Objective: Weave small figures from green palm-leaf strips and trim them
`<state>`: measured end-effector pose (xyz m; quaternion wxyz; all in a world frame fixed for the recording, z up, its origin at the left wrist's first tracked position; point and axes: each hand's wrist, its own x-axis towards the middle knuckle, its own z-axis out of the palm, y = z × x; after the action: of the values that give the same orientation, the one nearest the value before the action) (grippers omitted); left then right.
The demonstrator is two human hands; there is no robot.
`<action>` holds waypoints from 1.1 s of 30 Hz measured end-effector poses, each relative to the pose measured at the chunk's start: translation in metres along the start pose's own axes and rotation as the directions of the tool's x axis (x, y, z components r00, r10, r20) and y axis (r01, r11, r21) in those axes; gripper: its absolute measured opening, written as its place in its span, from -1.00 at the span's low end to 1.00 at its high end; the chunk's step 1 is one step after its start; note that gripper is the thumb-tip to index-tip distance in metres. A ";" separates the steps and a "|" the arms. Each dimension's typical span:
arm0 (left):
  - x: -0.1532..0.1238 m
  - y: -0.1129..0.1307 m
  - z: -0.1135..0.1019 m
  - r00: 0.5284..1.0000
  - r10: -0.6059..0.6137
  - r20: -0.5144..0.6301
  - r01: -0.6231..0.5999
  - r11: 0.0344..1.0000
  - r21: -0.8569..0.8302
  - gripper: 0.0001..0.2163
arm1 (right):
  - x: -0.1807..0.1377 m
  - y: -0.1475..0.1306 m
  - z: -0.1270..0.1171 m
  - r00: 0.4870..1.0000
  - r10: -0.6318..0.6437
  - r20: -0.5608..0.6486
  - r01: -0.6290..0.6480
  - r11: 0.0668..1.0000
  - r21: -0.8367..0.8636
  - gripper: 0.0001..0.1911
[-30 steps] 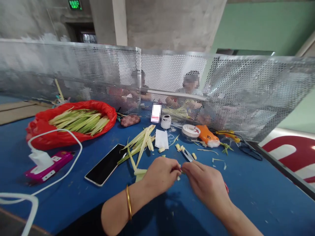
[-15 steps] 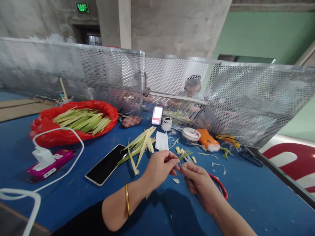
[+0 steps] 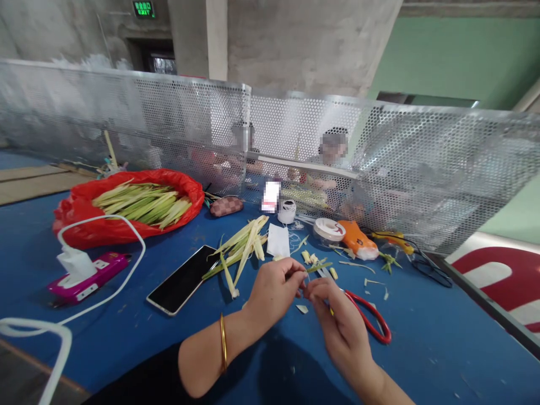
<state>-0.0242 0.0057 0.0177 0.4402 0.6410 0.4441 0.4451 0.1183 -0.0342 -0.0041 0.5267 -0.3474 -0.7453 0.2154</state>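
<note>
My left hand (image 3: 272, 292), with a gold bangle on the wrist, pinches a thin green leaf strip (image 3: 317, 268) that sticks out to the right. My right hand (image 3: 335, 318) meets it fingertip to fingertip and is closed on the same strip. Both hands hover just above the blue table (image 3: 422, 337). Red-handled scissors (image 3: 371, 320) lie right beside my right hand. A loose bunch of pale green leaf strips (image 3: 240, 250) lies just beyond my left hand.
A red bag of leaf strips (image 3: 130, 205) sits far left. A black phone (image 3: 181, 279), a pink device with white cable (image 3: 86, 275), a thread spool (image 3: 287, 211), a tape roll (image 3: 328, 229) and an orange tool (image 3: 356, 240) lie around. A perforated metal screen (image 3: 379, 157) stands behind, with people beyond it.
My hands rose off the table with the strip, then closed in together. The scissors, hidden under my right hand a second ago, now lie in plain sight.
</note>
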 end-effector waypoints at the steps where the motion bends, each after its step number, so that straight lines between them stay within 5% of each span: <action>1: -0.001 0.001 0.000 1.000 0.014 -0.008 -0.014 1.000 0.028 -0.88 | -0.001 0.001 0.000 0.999 -0.032 0.024 0.033 0.999 -0.037 -0.85; 14: -0.003 0.004 -0.003 0.996 0.087 -0.016 -0.075 0.925 0.373 -0.82 | -0.002 -0.008 0.000 0.993 -0.068 0.095 0.078 0.991 -0.109 -0.84; 17: -0.002 0.003 -0.006 0.989 0.127 0.070 -0.145 0.874 0.465 -0.80 | 0.001 -0.007 -0.004 0.995 -0.018 0.097 0.024 0.998 -0.057 -0.85; 20: -0.001 0.002 -0.010 0.943 0.183 0.279 -0.304 0.814 0.495 -0.80 | 0.009 -0.006 -0.015 0.976 0.176 0.131 -0.182 0.983 0.037 -0.81; 23: 0.000 0.003 -0.015 0.840 0.123 0.528 -0.331 0.888 0.320 -0.83 | 0.019 -0.001 -0.030 0.905 0.369 0.211 -0.413 0.881 0.230 -0.76; 26: 0.001 0.008 -0.018 0.782 0.021 0.622 -0.033 0.999 0.009 -0.92 | 0.025 0.005 -0.040 0.835 0.464 0.296 -0.548 0.648 0.529 -0.76; 30: 0.004 0.011 -0.016 0.882 0.011 0.471 0.154 0.938 -0.310 -0.88 | 0.024 0.010 -0.029 0.768 0.528 0.362 -0.558 0.276 0.782 -0.83; 33: 0.008 0.007 -0.011 0.953 -0.035 0.301 0.154 0.912 -0.381 -0.85 | 0.020 0.008 -0.012 0.781 0.560 0.276 -0.489 0.274 0.828 -0.83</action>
<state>-0.0322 0.0136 0.0281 0.6428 0.5728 0.3056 0.4066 0.1277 -0.0142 0.0069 0.5508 -0.2637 -0.3528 0.7090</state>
